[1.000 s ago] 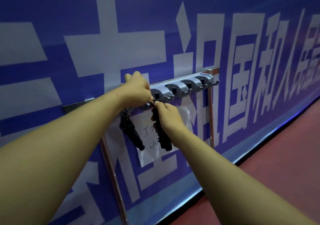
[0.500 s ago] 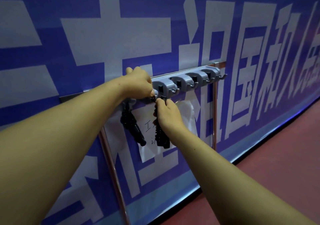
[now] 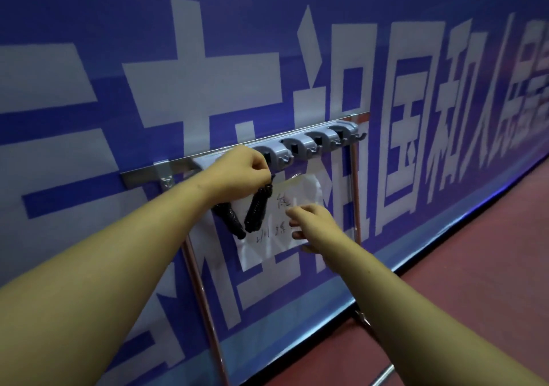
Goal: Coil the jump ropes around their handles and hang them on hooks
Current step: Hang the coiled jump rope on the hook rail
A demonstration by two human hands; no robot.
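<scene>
Two black coiled jump ropes hang below the grey hook rack [image 3: 309,144] on the metal rail. The left rope bundle [image 3: 230,222] hangs beneath my left wrist. The right rope bundle [image 3: 258,210] dangles from under my left hand [image 3: 243,174], whose fingers are curled at its top by a hook. My right hand [image 3: 312,222] is apart from the ropes, to their right, fingers loose in front of the white paper.
A white handwritten paper sheet [image 3: 267,249] hangs behind the ropes. Several grey hooks to the right, such as the end hook [image 3: 361,137], carry nothing. Metal stand legs [image 3: 356,201] flank the sheet. A blue banner wall [image 3: 89,118] is behind; red floor [image 3: 475,266] lies right.
My right hand let go of the right rope bundle and dropped away to the right. The left hand stays at the hook, and the bundle now hangs at a slant.
</scene>
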